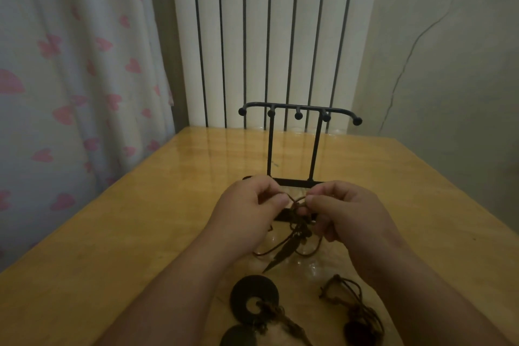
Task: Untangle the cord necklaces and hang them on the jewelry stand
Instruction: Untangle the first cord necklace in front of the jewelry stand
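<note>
Because the knot must be worked loose, the cord (pixel 295 202) is lifted over the table (pixel 140 219), pinched between left hand (pixel 247 211) and right hand (pixel 345 213); its pendant (pixel 283 254) hangs, long axis pointing down-left. The stand (pixel 297 143) waits bare just behind.

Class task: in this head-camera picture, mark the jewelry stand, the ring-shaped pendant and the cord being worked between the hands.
jewelry stand (pixel 298 107): head view, on its top bar.
ring-shaped pendant (pixel 241 293): head view, on the disc's left side.
cord (pixel 298 199): head view, on the loop between the fingertips.
</note>
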Demonstrator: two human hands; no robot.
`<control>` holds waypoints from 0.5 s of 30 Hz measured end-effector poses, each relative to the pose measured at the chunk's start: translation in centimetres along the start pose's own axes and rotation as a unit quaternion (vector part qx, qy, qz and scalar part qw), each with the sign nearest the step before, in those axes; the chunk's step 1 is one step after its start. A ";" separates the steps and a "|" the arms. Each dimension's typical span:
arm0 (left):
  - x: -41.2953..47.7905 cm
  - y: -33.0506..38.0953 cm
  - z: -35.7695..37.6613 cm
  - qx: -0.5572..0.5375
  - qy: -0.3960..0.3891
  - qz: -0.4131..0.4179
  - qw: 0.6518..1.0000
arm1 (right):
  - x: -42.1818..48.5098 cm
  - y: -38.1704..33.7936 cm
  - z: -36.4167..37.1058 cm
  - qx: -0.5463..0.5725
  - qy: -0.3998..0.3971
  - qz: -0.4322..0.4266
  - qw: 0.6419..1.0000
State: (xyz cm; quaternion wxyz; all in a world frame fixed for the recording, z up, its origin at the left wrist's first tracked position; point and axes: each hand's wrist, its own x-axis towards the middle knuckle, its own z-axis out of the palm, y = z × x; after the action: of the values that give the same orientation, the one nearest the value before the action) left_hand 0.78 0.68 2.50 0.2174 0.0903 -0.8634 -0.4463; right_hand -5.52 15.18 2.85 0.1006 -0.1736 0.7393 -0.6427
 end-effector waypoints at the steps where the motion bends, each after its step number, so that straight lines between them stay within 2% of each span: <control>1: 0.0 0.0 0.0 -0.032 0.010 -0.010 0.999 | 0.1 0.0 0.0 0.003 0.009 0.006 1.000; 5: 0.2 -0.3 -0.4 -0.215 0.059 -0.040 0.974 | 0.2 -0.1 -0.1 0.018 0.025 0.021 0.999; 7: 0.4 -0.7 -0.4 -0.268 0.058 -0.042 0.961 | 0.2 -0.1 0.0 0.012 0.036 0.020 0.999; 12: 0.4 -0.5 -0.1 -0.257 0.041 -0.043 0.965 | 0.1 -0.2 0.0 0.005 0.031 0.006 0.999; 15: 0.2 -0.3 -0.2 -0.200 0.027 -0.055 0.978 | 0.0 -0.3 0.1 0.021 0.032 0.002 0.999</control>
State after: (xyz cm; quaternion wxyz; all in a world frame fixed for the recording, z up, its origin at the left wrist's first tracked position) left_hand 0.67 0.28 2.46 0.2296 0.1041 -0.7439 -0.6189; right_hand -5.42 15.10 3.16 0.0814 -0.1494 0.7288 -0.6633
